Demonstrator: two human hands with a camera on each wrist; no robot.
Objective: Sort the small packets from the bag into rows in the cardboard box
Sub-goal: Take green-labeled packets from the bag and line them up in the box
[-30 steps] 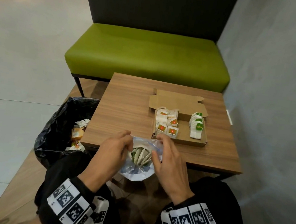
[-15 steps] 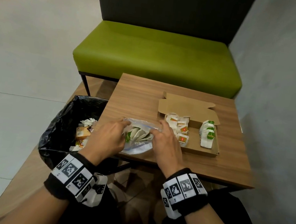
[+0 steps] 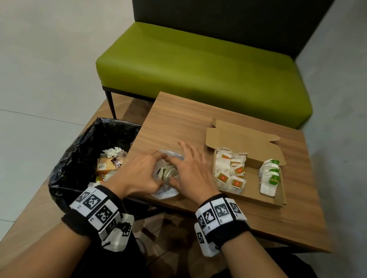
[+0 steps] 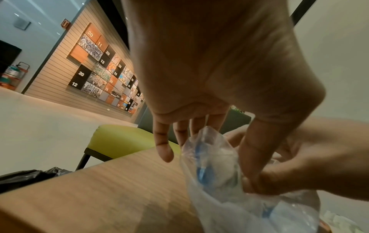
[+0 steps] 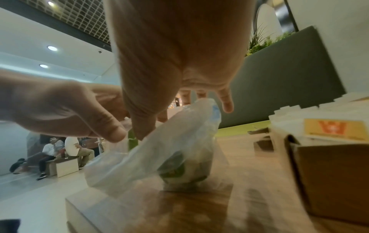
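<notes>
A clear plastic bag (image 3: pixel 163 192) with green-and-white packets (image 3: pixel 166 172) inside lies on the table's near left part. My left hand (image 3: pixel 153 162) pinches the bag's (image 4: pixel 209 165) rim from the left. From the right, my right hand (image 3: pixel 182 161) pinches the rim of the bag (image 5: pixel 169 141) with its thumb, its other fingers spread straight above. To the right stands the open cardboard box (image 3: pixel 283 195), holding a row of orange-marked packets (image 3: pixel 229 170) and a row of green-marked packets (image 3: pixel 270 177). The right wrist view shows the box (image 5: pixel 329 173) close by.
The small wooden table (image 3: pixel 180 120) stands before a green bench (image 3: pixel 196 67) and beside a grey wall at right. A black-lined bin (image 3: pixel 81 157) with rubbish sits left of the table. People sit on a bench (image 5: pixel 60 157) far off.
Both hands carried the bag from below the table's near edge up and forward onto the tabletop, left of the box. Their hold on its rim stays.
</notes>
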